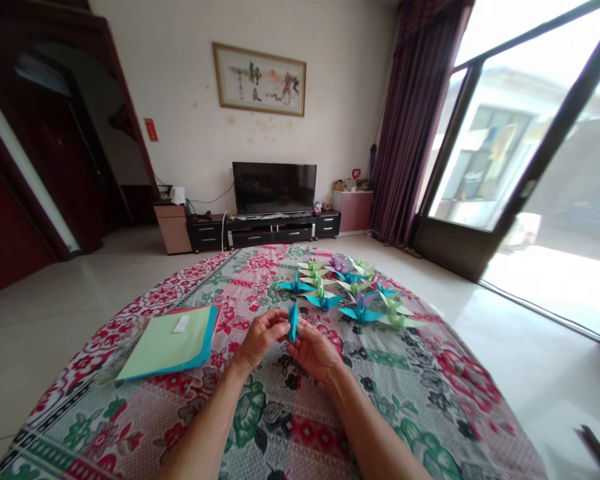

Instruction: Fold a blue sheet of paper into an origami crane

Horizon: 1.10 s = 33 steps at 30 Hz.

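Between my two hands a narrow, folded piece of blue paper (293, 323) stands upright above the table. My left hand (266, 337) pinches it from the left with thumb and fingers. From the right, my right hand (314, 347) grips its lower part, the fingertips partly hidden behind the paper. Beyond my hands, several finished paper cranes in blue, green and purple are grouped on the cloth, among them a blue crane (324, 302) close to my right hand. A stack of square paper (167, 343), light green on top with blue and red beneath, lies to my left.
A patterned cloth (260, 420) covers the round table. A small white slip (181, 324) rests on the paper stack. Across the room a television (275, 189) stands on a low black cabinet (260, 233). A glass door (485, 153) is at the right.
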### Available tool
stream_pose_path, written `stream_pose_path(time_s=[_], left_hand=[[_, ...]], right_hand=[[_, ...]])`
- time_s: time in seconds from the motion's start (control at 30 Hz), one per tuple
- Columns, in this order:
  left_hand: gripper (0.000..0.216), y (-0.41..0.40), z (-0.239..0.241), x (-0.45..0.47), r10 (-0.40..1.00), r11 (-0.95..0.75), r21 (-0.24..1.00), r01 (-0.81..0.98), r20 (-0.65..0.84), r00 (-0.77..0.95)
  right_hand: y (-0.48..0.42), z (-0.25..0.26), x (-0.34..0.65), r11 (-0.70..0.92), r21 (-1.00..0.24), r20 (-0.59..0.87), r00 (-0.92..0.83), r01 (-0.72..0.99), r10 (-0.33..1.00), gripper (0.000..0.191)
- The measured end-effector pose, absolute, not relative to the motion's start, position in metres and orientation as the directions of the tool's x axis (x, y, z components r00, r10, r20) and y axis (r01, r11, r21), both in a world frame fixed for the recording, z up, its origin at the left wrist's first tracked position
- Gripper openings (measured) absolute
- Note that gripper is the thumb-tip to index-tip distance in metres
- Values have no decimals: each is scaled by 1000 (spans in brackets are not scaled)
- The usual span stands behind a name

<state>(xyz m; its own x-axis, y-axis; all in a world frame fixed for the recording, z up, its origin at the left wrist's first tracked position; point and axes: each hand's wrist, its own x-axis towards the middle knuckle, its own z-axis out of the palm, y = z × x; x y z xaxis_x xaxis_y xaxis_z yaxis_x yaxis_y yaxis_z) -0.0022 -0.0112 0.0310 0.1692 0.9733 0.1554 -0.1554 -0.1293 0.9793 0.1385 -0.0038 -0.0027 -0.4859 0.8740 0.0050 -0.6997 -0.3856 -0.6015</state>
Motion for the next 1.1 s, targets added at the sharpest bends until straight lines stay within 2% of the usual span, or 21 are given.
stream_pose_path(time_s=[0.17,0.27,0.4,0.5,0.63,0.77,0.9,1.1], left_hand=[[27,-10,29,0,962,-176,967,-185,208,174],[23,-9,28,1,959,-234,957,-174,257,123],[7,-6,26,0,943,-325,945,28,322,79],[11,-6,27,-1,911,-413,885,215,407,72],[11,-9,28,1,886,-453,839,300,462,46],[11,-8,25,3,883,-439,841,316,468,-20],[10,-3,19,1,876,-448,847,285,480,-50],[17,-1,14,-2,949,-314,947,69,313,35]], right_hand=[[-4,-2,140,-405,-588,1,-501,-701,865,28],[-4,-2,141,-413,-592,-3,-511,-692,860,27],[-4,-3,139,-377,-609,-15,-465,-698,885,25],[-3,-3,137,-294,-640,-36,-355,-710,934,24],[-2,-5,134,-176,-685,-29,-216,-707,976,22],[-1,-8,133,-99,-726,25,-169,-681,985,21],[-1,-9,132,5,-811,89,-114,-585,989,23],[0,-8,130,229,-900,237,26,-371,971,17]])
